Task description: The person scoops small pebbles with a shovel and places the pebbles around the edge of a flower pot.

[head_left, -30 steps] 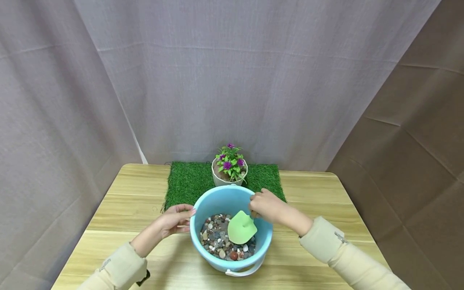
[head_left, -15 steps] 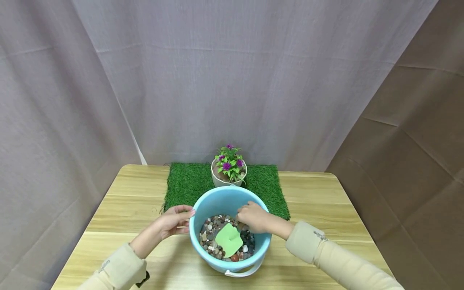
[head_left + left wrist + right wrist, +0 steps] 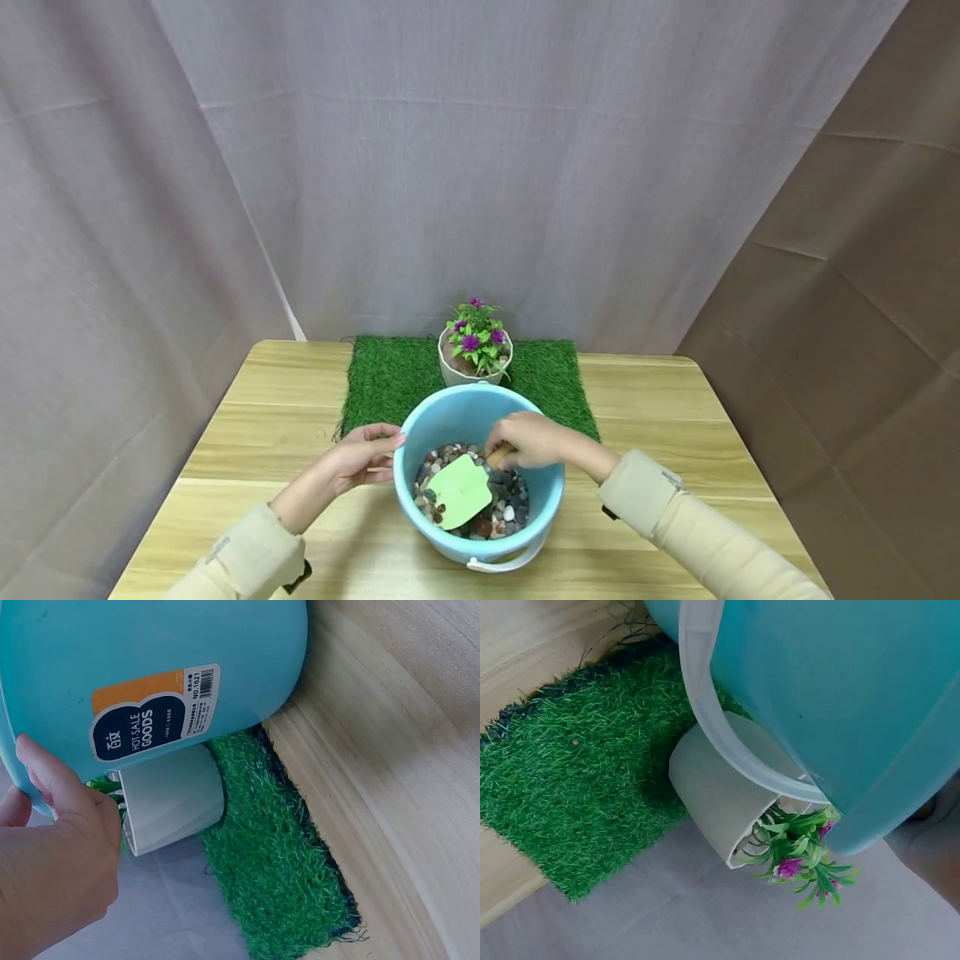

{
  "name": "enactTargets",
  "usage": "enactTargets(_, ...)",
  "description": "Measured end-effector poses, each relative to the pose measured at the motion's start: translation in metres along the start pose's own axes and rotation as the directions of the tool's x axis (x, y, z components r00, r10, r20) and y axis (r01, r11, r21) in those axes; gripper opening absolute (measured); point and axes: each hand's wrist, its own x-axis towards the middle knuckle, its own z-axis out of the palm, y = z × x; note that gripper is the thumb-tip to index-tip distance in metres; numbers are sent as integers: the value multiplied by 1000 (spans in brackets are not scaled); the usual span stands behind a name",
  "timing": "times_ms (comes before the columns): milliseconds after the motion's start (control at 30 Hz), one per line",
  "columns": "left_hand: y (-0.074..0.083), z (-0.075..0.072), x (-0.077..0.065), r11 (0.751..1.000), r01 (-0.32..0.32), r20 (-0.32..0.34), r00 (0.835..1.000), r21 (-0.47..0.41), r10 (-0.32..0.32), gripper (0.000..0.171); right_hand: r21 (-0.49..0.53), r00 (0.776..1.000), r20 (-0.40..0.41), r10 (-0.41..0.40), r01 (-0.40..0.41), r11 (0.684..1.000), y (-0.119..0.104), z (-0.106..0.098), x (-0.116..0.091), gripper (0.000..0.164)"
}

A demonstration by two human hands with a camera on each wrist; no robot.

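A light-blue bucket [image 3: 553, 492] stands on the table with mixed pebbles [image 3: 512, 500] in its bottom. My left hand [image 3: 365, 457] pinches the bucket's left rim between thumb and fingers; the left wrist view shows this hand [image 3: 64, 855] close up. Inside the bucket my right hand [image 3: 527, 439] grips the wooden handle [image 3: 498, 456] of a small shovel with a light-green blade [image 3: 459, 492]. The blade lies low among the pebbles, towards the bucket's left side, and a few pebbles overlap its left edge. In the right wrist view the bucket wall [image 3: 832, 697] hides the right hand's fingers.
Behind the bucket, a white pot [image 3: 471, 377] with purple flowers [image 3: 470, 342] stands on a green grass mat [image 3: 397, 375]. The bucket's white carrying handle [image 3: 510, 564] hangs at the front. A grey curtain [image 3: 480, 183] backs the wooden table [image 3: 645, 400].
My right hand has come down from the bucket's right rim into the bucket. The shovel blade has sunk to the pebbles and slid left. The left hand stays at the rim.
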Motion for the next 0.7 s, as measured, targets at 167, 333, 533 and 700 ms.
enactTargets(167, 0, 0, 1, 1000, -1, 3, 1000, -2, 1, 36, 88, 1000, 11, -10, 9, 996, 5, -7, -2, 14)
enactTargets(333, 1, 0, 0, 1000, -3, 6, 1000, -5, 3, 32, 179, 1000, 7, -15, 14, 984, 8, -16, -5, 14)
enactTargets(533, 1, 1, 0, 1000, -11, 11, 1000, -16, 11, 27, 200, 1000, -13, -2, 4, 980, 12, -24, -10, 16)
enactTargets(700, 0, 1, 0, 1000, -11, 12, 1000, -20, 12, 26, 217, 999, -33, 19, -11, 976, 19, -27, -15, 17)
